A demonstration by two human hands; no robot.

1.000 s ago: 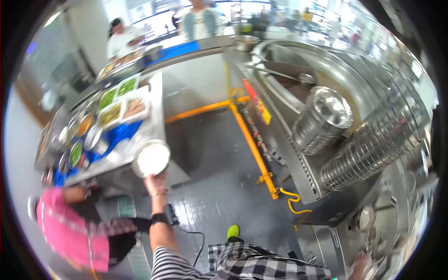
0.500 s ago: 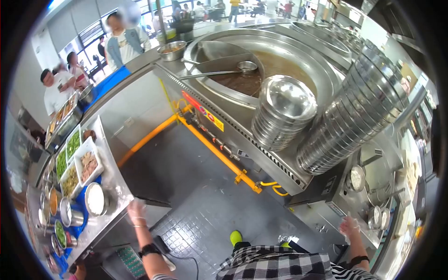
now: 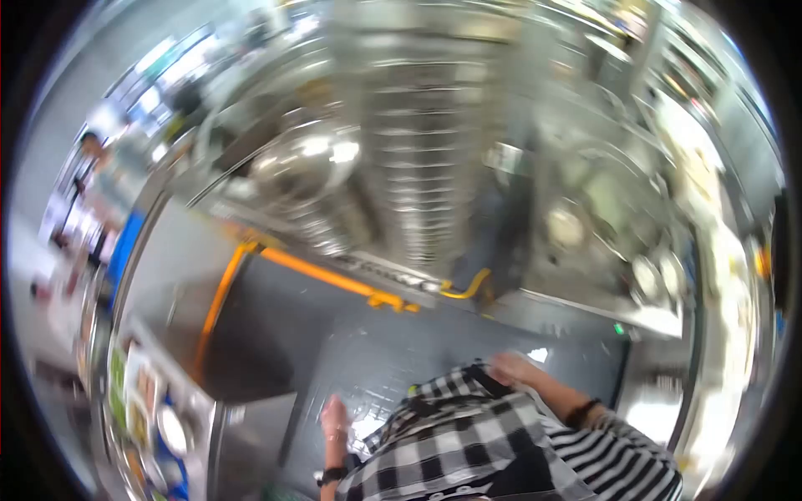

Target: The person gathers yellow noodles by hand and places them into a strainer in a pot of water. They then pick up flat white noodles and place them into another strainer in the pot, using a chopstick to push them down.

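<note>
My left hand point(image 3: 334, 419) hangs low over the grey floor, to the left of my black-and-white checked apron point(image 3: 464, 430). Its fingers are smeared by motion, and no object shows in it. At the apron's upper right edge is my right hand point(image 3: 511, 369), overlapping the cloth in this view, also blurred, with nothing visible in it. Dark bands circle both wrists. Ahead of the hands, a tall stack of metal bowls point(image 3: 418, 159) rises on the stove counter, beside a shorter stack of shiny bowls point(image 3: 305, 167).
An orange gas pipe point(image 3: 322, 273) runs along the counter's foot. Food trays point(image 3: 144, 388) and a white-filled bowl point(image 3: 173, 430) stand on the left counter. At the right is a steel worktop point(image 3: 576, 271) with several pans and bowls. A person point(image 3: 117, 179) stands beyond the left counter.
The view has swung right, bringing the right-hand worktop further in. Both hands have come inward toward the apron, the left off the left counter's edge, the right away from the right counter.
</note>
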